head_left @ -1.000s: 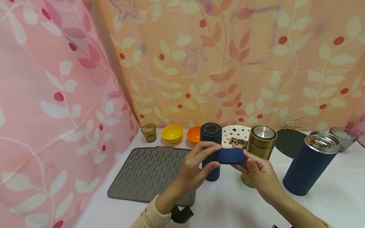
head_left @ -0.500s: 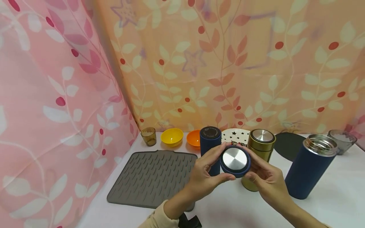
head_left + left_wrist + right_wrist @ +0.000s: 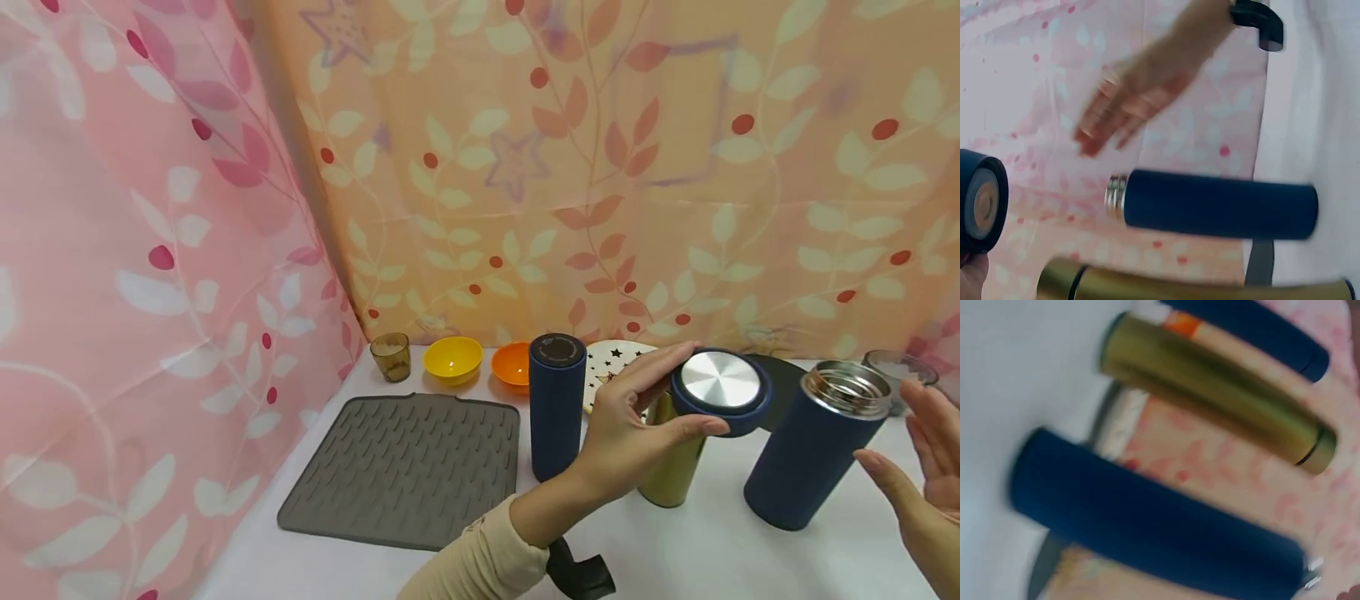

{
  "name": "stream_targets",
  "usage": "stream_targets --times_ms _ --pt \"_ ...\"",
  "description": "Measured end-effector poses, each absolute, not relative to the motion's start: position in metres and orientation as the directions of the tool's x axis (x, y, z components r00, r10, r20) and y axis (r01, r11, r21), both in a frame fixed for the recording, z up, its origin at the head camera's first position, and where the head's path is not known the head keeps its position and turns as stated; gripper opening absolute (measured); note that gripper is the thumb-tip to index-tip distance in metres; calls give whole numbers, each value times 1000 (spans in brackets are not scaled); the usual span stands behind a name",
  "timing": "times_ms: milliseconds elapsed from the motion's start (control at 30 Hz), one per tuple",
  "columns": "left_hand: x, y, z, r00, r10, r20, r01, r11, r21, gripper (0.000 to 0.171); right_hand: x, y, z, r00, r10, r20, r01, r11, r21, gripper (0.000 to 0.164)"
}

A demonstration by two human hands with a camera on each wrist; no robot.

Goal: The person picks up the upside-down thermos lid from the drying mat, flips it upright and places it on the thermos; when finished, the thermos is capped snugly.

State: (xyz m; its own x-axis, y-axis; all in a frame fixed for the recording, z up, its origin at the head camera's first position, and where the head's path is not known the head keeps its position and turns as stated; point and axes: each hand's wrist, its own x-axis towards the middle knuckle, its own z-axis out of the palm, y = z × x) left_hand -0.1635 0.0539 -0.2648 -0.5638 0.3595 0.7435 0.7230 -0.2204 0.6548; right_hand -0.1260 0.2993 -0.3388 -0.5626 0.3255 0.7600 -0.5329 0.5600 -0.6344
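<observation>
My left hand [image 3: 618, 442] grips a dark blue flask lid [image 3: 722, 385] with a shiny silver top, fingers behind it and thumb in front. The lid's underside shows in the left wrist view, where the lid [image 3: 985, 203] is cut by the frame edge. Below and right of it stands a blue thermos flask [image 3: 813, 454], upright, its steel mouth uncovered. My right hand [image 3: 930, 512], partly out of frame, hovers right of that flask with fingers apart and nothing in them. In the left wrist view the right hand [image 3: 1138, 100] is blurred.
A gold flask [image 3: 671, 471] stands partly behind the left hand. Left of it are another blue flask [image 3: 557, 408] and a grey ridged mat [image 3: 420, 467]. Farther back stand an amber cup [image 3: 392, 358], yellow bowl [image 3: 453, 361], orange bowl [image 3: 512, 367], starred board [image 3: 600, 358] and clear glass bowl [image 3: 896, 364].
Both hands held the lid and turned its silver face into view. The right hand has since let go and moved right, while the left has carried the lid rightward toward the uncovered flask.
</observation>
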Motion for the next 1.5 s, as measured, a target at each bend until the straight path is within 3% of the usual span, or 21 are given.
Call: stream_targets --times_ms 133,267,367,400,467,633,767,967,1200,1500 --pt "-172 81 -262 -620 378 687 643 -258 722 59 -137 320 -359 -665 419 618 -378 525 -762 73" --pt "-182 110 -266 -624 381 682 652 -227 723 60 -150 332 -376 -801 345 490 -304 470 -828 82" --pt "-184 132 -268 -614 395 684 688 -158 709 60 -156 340 -385 -841 284 460 -292 478 -829 80" --pt "-184 139 -268 -614 403 679 695 -133 707 60 -157 343 -387 -842 283 459 -275 508 -817 78" --pt "-183 152 -269 -618 416 667 719 -45 694 62 -157 349 -392 -843 263 470 -342 413 -844 72" --pt "-186 181 -274 -672 395 627 729 200 655 68 -158 357 -398 -839 266 474 -376 346 -860 66" --pt "-194 193 -280 -687 351 637 726 292 623 68 -160 355 -399 -836 277 473 -330 434 -838 70" --pt "-204 201 -280 -671 385 633 741 339 580 64 -158 352 -400 -821 293 490 -351 417 -838 69" --pt "-210 206 -285 -694 446 565 717 369 591 65 -158 353 -403 -821 263 507 -459 223 -860 68" --pt "-210 215 -305 -754 349 557 645 231 729 63 -160 354 -403 -822 317 473 -310 449 -838 69"
